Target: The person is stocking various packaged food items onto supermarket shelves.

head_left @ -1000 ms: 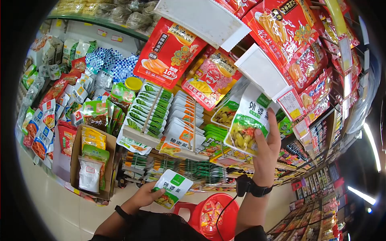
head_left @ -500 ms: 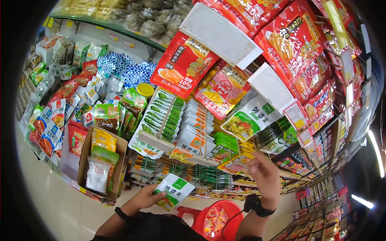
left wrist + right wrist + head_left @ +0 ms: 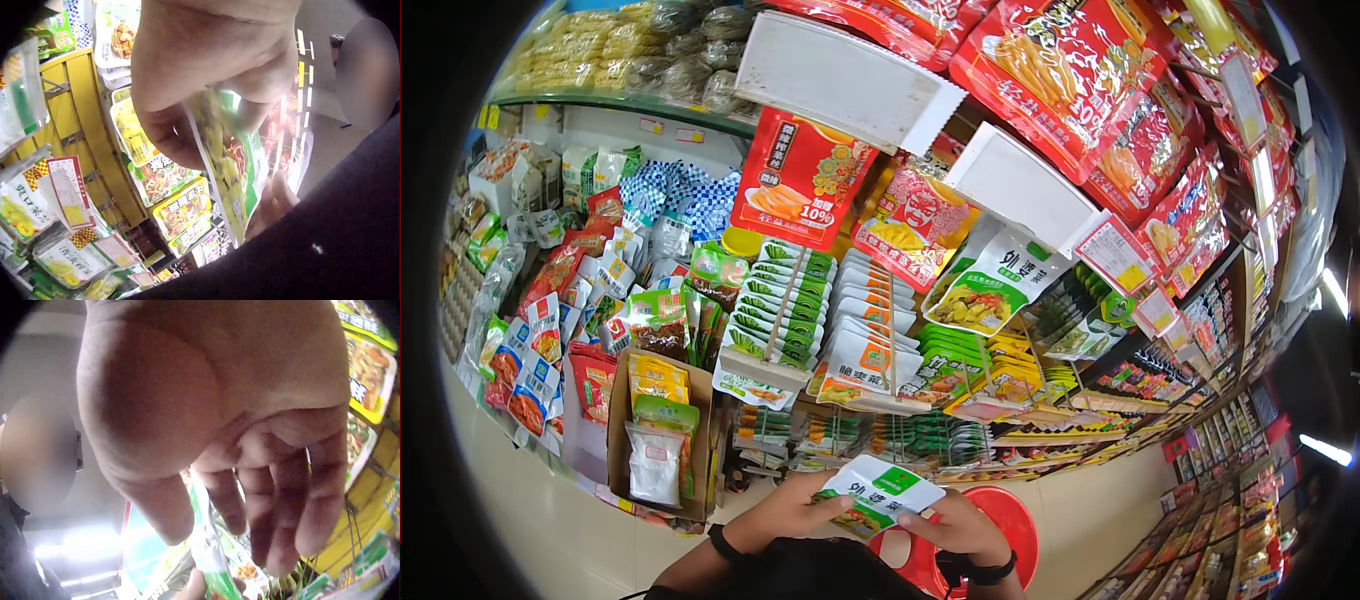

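Note:
Low in front of the body, both hands hold a white-and-green pouch of pickled vegetables (image 3: 890, 492). My left hand (image 3: 790, 515) grips its left side, thumb on the front. At the lower right edge, my right hand (image 3: 965, 530) pinches it with the thumb on top. In the left wrist view the pouch (image 3: 226, 165) stands edge-on below the palm, its front showing green vegetables and red pieces. The right wrist view shows the pouch (image 3: 211, 553) between thumb and forefinger, the other fingers loosely bent. A matching pouch (image 3: 1000, 282) hangs on the rack ahead.
Rows of hanging pouches (image 3: 865, 345) fill the rack, with large red packets (image 3: 800, 185) and white sign boards (image 3: 1020, 185) jutting out above. An open cardboard box (image 3: 706, 440) holds bags at left. A red plastic container (image 3: 1022, 530) is on the floor behind the right hand.
The right hand let go of the hanging pouch, drew back and came down to the pouch in the left hand, which it now pinches too. That pouch has shifted right.

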Demonstrator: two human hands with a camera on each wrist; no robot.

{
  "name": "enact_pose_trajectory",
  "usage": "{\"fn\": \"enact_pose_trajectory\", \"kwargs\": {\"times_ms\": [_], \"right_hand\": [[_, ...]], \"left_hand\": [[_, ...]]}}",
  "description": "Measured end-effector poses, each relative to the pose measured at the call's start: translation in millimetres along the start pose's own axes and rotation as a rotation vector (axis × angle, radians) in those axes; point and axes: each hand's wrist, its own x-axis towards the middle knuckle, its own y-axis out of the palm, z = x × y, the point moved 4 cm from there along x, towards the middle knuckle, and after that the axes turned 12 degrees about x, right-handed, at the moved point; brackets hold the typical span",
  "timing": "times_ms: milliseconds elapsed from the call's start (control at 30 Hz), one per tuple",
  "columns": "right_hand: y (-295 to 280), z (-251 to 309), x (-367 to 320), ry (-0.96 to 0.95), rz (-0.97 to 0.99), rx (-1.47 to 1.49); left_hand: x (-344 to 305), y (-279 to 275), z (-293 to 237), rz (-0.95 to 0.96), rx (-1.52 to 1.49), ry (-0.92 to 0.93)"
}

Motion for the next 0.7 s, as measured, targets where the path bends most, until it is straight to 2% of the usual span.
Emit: {"fn": "enact_pose_trajectory", "kwargs": {"times_ms": [67, 100, 167, 267, 300, 367, 400, 467, 500, 700], "right_hand": [[10.3, -19.4, -1.2, 0.067, -0.083, 0.182], [9.8, -19.0, -1.4, 0.071, -0.104, 0.151], [7.4, -15.7, -3.5, 0.081, -0.146, 0.088], [-15.8, 4.9, -5.4, -0.051, -0.236, 0.093], [-22.7, 36.6, -2.9, -0.085, -0.309, 0.035], [-44.8, 55.3, -4.3, -0.258, -0.456, 0.015], [-56.3, 63.4, -4.4, -0.280, -0.521, 0.016], [-73.6, 82.4, -0.9, -0.281, -0.627, 0.079], [-78.6, 98.9, 8.9, -0.374, -0.679, 0.072], [-117.8, 131.3, 43.8, -0.492, -0.699, 0.081]], "left_hand": [[2.3, 0.9, -6.7, 0.031, 0.020, -0.060], [2.8, 0.4, -8.4, 0.043, 0.030, -0.089], [4.1, 0.2, -2.6, 0.050, 0.065, -0.024], [2.2, -0.5, 8.1, 0.097, -0.038, 0.006], [2.2, 0.0, 10.5, 0.119, -0.099, 0.007], [2.4, -0.4, 8.9, 0.095, -0.228, 0.023], [1.9, -1.7, 7.1, 0.084, -0.291, 0.028], [-0.9, -4.7, 4.6, 0.073, -0.233, 0.030], [-3.8, -6.0, 3.8, 0.064, -0.206, 0.028], [-12.7, -15.0, -1.6, 0.040, -0.083, -0.006]]}}
